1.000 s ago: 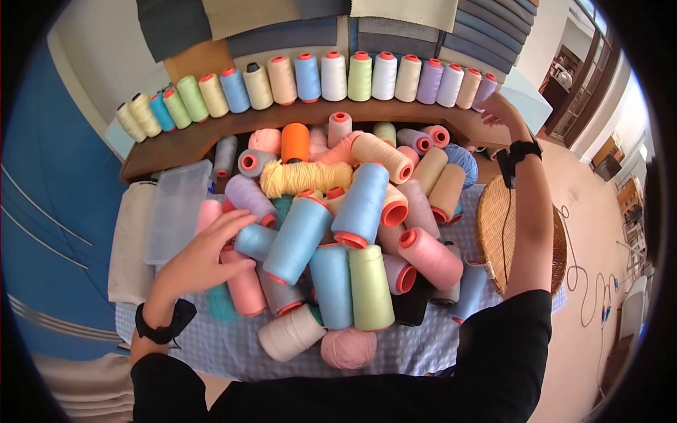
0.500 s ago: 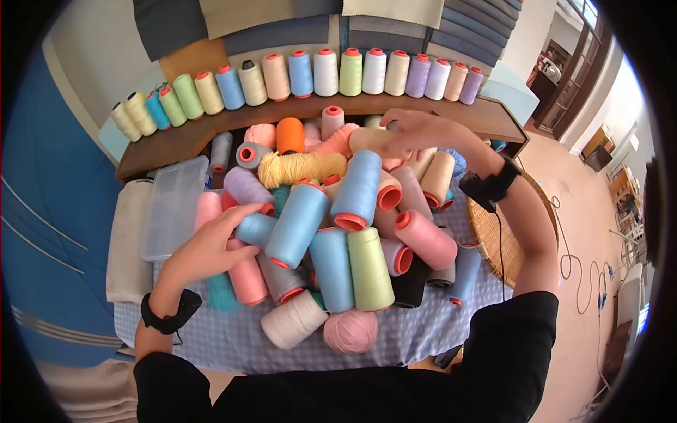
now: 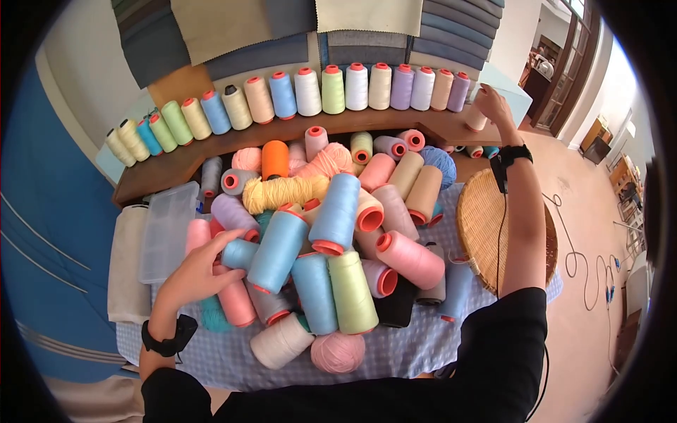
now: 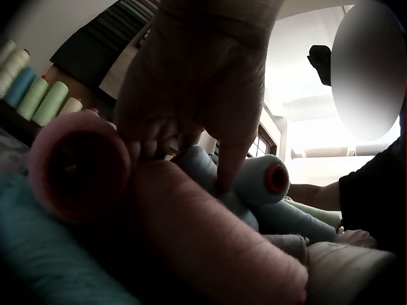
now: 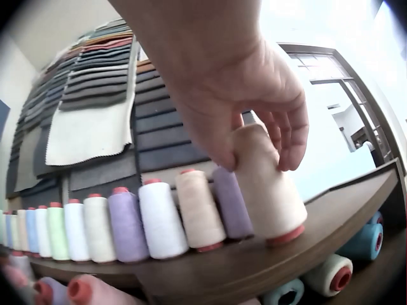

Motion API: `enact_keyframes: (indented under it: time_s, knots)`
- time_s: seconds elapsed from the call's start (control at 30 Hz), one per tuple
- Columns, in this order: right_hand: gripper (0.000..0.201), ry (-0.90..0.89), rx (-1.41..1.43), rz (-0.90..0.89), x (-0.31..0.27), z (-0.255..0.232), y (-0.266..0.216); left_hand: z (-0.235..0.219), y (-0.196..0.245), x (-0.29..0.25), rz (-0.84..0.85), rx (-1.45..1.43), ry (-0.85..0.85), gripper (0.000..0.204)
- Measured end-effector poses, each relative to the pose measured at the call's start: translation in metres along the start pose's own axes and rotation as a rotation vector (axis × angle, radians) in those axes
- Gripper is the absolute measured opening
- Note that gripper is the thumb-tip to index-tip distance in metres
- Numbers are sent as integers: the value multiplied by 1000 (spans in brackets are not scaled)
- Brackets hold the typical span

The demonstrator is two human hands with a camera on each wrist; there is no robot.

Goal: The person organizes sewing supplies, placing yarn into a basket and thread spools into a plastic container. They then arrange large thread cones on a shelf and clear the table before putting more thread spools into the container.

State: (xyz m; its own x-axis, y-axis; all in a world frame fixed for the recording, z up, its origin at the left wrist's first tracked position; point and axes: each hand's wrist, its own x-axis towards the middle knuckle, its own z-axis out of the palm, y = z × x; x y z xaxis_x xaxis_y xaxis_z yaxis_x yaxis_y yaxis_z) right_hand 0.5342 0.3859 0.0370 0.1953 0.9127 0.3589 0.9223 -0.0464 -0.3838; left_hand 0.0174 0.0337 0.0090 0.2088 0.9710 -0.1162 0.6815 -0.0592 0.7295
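Observation:
My right hand (image 3: pixel 496 107) is at the right end of the wooden shelf. Its thumb and fingers grip the upper part of a cream thread cone (image 5: pixel 270 190), which stands slightly tilted with its red base close over the shelf, beside the purple cone (image 3: pixel 458 92) ending the row. On the left of the heap, my left hand (image 3: pixel 196 276) rests with spread, relaxed fingers around a small blue thread cone (image 3: pixel 240 254). Under its thumb lies a pink cone (image 4: pixel 219 238). The left wrist view is dark there, and the fingertips are partly hidden behind the cones.
A curved wooden shelf (image 3: pixel 303 128) carries a row of upright thread cones. Below it, cones and yarn balls heap on a checked cloth (image 3: pixel 416 352). A wicker basket (image 3: pixel 508 233) stands right, a clear plastic box (image 3: pixel 168 236) left. Fabric swatches (image 3: pixel 367 17) hang behind.
My right hand left the shelf's right end, took the cream cone from the heap, and carried it back there. A pink cone now shows where it lay. The left hand stays put.

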Motion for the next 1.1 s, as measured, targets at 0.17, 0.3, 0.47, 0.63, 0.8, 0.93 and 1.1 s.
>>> enact_keyframes:
  time_s: [0.17,0.3,0.47,0.63,0.8,0.93,1.1]
  knots:
    - [41,266,-25,66,31,30,23,1,5,1,-69,-25,7,65]
    - [50,253,88,216,56,60,42,3,2,1,-92,-41,14,66]
    - [49,222,117,311,75,98,67,4,2,1,-77,9,40,66]
    - [29,70,244,237,79,95,85,5,8,1,-105,-1,57,64]
    - [29,-226,217,208,57,38,38,3,2,1,-50,7,46,64]
    - [23,-559,68,-507,-2,3,-56,5,1,-1,-28,-49,50,64]
    - [54,-917,296,-958,-163,-26,-189,5,-1,-1,21,-30,38,65]
